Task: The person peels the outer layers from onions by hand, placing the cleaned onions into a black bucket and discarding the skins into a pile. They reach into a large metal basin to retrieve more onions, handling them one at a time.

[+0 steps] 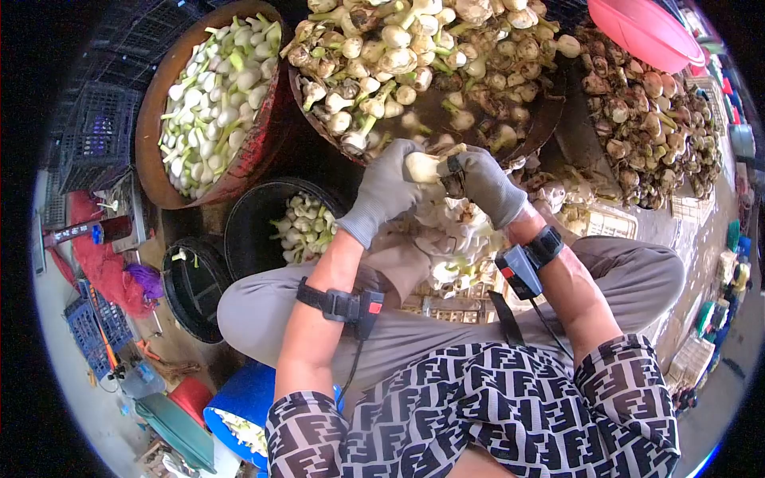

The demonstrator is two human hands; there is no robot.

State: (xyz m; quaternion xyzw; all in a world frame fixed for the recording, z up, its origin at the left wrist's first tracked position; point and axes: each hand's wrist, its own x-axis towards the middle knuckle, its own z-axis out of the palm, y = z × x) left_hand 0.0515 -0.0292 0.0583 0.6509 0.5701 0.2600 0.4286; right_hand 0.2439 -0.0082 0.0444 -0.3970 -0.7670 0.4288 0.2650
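In my gloved left hand [388,191] I hold a garlic bulb [422,167], pale and round, its stem end toward the right. My gloved right hand [488,185] is closed at that stem end, and a small dark piece shows by its thumb; what it is I cannot make out. Just beyond both hands stands a wide basin [550,139] of murky water with many dirty garlic bulbs [398,60] heaped in it. Below the hands, between my legs, lies a pile of pale garlic peelings [454,247].
Clean white garlic [215,103] fills a rusty red tub [151,151] at the left. A black bucket [239,231] holds more garlic beside my knee. Unpeeled garlic [653,127] is heaped at the right, under a pink basin [645,32]. A blue bucket [263,382] stands lower left.
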